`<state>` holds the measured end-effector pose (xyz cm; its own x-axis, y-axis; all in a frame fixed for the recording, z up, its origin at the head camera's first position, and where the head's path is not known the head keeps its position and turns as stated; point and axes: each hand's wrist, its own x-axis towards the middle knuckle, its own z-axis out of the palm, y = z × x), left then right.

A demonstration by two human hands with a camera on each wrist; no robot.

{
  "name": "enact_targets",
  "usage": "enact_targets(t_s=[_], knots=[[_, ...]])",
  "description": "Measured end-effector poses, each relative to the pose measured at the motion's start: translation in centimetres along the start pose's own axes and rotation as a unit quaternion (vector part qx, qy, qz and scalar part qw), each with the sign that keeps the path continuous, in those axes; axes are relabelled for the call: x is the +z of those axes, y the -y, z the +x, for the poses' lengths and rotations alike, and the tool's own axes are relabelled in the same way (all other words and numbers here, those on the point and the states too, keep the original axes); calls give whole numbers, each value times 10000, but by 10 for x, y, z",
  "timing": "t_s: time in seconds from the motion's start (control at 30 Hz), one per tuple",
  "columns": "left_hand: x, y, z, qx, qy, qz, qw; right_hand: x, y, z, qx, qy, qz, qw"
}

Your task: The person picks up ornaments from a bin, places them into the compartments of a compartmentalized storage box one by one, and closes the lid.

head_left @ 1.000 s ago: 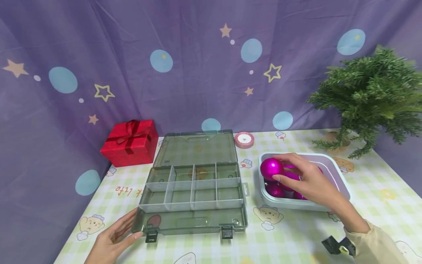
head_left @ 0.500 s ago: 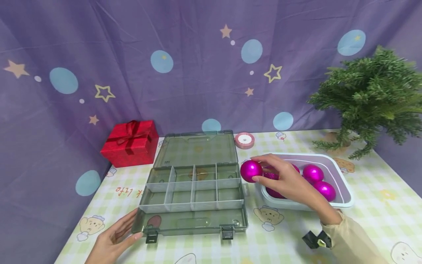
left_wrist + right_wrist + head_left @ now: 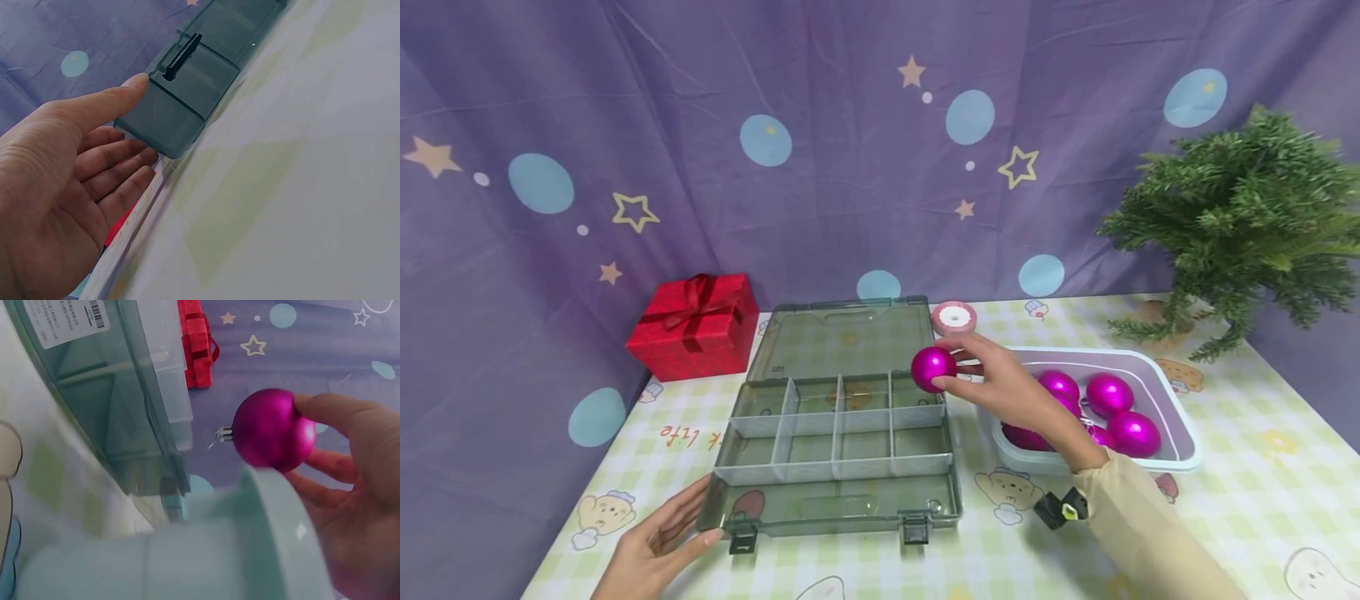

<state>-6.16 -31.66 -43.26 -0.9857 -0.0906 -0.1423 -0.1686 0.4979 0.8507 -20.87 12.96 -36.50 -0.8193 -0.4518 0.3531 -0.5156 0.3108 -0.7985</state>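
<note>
My right hand [image 3: 1003,387] pinches a shiny magenta Christmas bauble [image 3: 933,369] between thumb and fingers. In the head view it is over the back right compartment of a clear grey-green organizer box [image 3: 820,505], whose lid [image 3: 850,340] lies back. A small silver cap shows on the bauble [image 3: 272,430] in the right wrist view. At the box's front left corner, my left hand [image 3: 658,542] holds it, thumb on the front and fingers along the side. Several more magenta baubles [image 3: 1133,434] lie in a pale blue tub [image 3: 1187,454] to the right, partly hidden by my right arm.
A red gift box [image 3: 696,327] stands at the back left. Behind the organizer's right side lies a pink ribbon roll [image 3: 954,317]. A small artificial tree [image 3: 1240,208] stands at the back right, before a purple curtain [image 3: 835,217].
My right hand has carried the bauble left from above the tub to over the organizer's right edge, uncovering other baubles. My left hand has stayed at the organizer's corner.
</note>
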Motion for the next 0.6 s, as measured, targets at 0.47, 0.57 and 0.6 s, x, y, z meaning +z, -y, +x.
enact_targets(t_s=[0.47,0.57,0.6], knots=[[0,1,2,-170,17,46,9998,26,-7,13,437,-104,-625,9970],[0,1,2,-221,24,61,9997,27,-8,12,481,-96,-666,9966],[0,1,2,-235,25,65,9997,27,-8,11,495,-93,-675,9964]])
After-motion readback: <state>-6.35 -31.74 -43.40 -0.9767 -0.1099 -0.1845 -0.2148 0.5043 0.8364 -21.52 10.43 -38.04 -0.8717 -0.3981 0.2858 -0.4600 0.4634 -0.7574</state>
